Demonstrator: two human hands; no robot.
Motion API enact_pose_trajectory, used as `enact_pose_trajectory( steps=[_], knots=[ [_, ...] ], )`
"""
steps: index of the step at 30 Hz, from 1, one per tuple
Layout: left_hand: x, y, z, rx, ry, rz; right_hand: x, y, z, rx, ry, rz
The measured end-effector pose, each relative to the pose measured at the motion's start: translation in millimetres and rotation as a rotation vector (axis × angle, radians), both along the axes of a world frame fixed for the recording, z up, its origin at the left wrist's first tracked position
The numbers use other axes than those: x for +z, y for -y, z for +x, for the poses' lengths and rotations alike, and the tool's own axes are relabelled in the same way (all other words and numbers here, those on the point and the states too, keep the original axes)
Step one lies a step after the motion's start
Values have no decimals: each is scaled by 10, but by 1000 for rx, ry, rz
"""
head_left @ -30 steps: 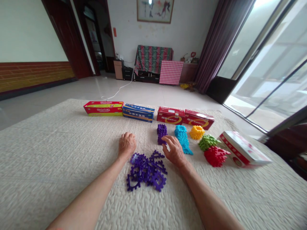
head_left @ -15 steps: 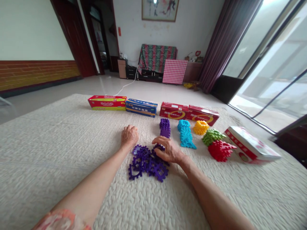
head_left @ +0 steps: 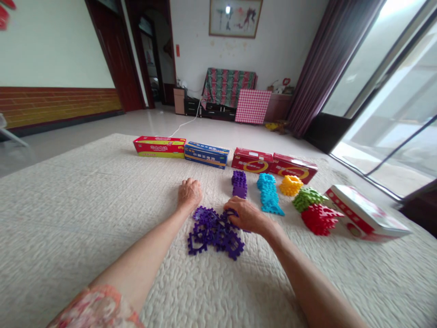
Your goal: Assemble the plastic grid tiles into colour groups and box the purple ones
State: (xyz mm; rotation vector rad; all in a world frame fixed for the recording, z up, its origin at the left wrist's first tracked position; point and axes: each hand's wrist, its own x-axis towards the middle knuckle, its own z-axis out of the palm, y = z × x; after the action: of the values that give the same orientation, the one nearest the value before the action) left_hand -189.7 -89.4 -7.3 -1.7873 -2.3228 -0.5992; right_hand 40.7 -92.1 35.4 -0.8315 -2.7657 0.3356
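A loose heap of flat purple puzzle pieces [head_left: 213,232] lies on the cream quilted cover [head_left: 85,205] between my two hands. My right hand [head_left: 246,215] rests on the heap's right edge with its fingers curled down onto a purple piece. My left hand [head_left: 189,192] lies just beyond the heap as a loose fist, with nothing seen in it. A small stack of purple pieces [head_left: 239,184] stands behind the right hand.
Right of the purple stack sit a cyan row [head_left: 269,195], a yellow pile [head_left: 290,185], a green pile [head_left: 308,198] and a red pile [head_left: 320,218]. Several boxes [head_left: 208,154] line the far edge. A red-and-white box [head_left: 367,214] lies at right.
My right hand left the purple stack and came back and down onto the loose purple heap. The left hand stayed put. The view drifted a little to the left.
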Motion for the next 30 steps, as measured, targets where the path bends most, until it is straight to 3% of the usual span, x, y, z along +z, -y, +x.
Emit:
enact_pose_trajectory(
  steps=[6, 12, 21, 30],
  knots=[
    [31, 16, 17, 2, 17, -18, 94, 51, -40, -151, -104, 38],
    [47, 29, 30, -6, 8, -5, 226, 222, -131, 5, -237, -190],
    [34, 18, 25, -1, -11, 4, -37, 271, -356, -213, -222, -128],
    [40, 19, 32, 12, -15, -18, -97, 239, -446, -325, -248, -405]
  ],
)
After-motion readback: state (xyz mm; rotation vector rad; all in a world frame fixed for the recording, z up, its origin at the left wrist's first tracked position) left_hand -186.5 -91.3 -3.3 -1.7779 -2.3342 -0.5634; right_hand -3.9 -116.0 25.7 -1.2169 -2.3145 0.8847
